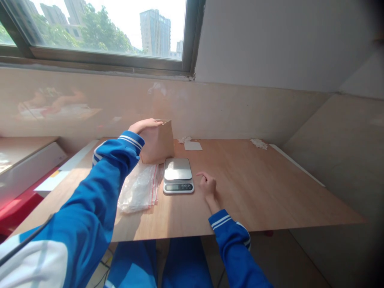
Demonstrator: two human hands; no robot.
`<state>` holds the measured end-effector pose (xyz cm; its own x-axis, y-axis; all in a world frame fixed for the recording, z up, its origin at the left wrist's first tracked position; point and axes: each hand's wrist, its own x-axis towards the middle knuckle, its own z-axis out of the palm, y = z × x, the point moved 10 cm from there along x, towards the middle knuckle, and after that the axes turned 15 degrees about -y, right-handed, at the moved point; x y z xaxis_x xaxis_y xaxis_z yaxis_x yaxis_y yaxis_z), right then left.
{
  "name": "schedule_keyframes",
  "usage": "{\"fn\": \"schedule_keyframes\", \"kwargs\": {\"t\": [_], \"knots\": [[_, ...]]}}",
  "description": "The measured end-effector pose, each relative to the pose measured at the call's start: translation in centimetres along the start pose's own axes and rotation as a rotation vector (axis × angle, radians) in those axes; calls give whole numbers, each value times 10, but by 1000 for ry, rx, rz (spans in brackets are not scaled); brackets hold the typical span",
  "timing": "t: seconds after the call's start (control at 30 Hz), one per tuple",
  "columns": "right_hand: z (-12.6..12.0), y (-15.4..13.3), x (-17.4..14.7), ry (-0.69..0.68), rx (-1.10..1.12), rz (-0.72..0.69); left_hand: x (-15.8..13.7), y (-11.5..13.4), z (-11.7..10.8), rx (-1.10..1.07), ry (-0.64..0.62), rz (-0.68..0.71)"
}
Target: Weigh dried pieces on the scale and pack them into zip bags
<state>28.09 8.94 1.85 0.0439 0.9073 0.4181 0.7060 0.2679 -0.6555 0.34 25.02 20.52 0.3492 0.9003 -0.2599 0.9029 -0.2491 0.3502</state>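
Observation:
My left hand [147,125] is at the top of a brown paper bag [158,145], lying over the left side of its mouth. The fingertips are hidden at the rim, so I cannot tell whether they grip it or dip inside. Right in front of the bag sits a white kitchen scale [178,171] with a bare silver plate. My right hand [208,185] is just right of the scale, apart from it and holding nothing. One finger stretches left towards the scale while the others look curled. Clear zip bags with red seams [138,189] lie flat left of the scale.
The wooden table [240,188] meets a tiled wall under a window. Near the back edge are a white card [193,146], crumpled paper [184,139] and another crumpled scrap [259,143]. A red object [21,208] stands beyond the table's left edge.

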Motion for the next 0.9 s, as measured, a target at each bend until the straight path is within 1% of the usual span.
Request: {"fn": "schedule_keyframes", "kwargs": {"t": [0.07,0.13,0.23,0.33,0.5,0.6,0.77,0.83,0.9], "knots": [[1,1,1,-20,23,5,6,0,1,14,-11,45],[2,2,1,-27,56,15,12,-3,1,36,-6,50],[0,5,0,-19,100,36,18,-9,3,79,-1,17],[-1,8,1,-4,128,56,21,-15,3,118,34,-34],[-3,16,2,18,166,106,21,-20,3,96,90,-61],[-4,18,2,27,177,118,17,-18,3,68,99,-42],[-5,20,2,44,201,123,-1,0,6,-84,39,57],[-6,21,2,50,214,129,-10,3,4,-150,45,59],[-7,22,2,60,228,140,-17,4,3,-171,39,44]]}}
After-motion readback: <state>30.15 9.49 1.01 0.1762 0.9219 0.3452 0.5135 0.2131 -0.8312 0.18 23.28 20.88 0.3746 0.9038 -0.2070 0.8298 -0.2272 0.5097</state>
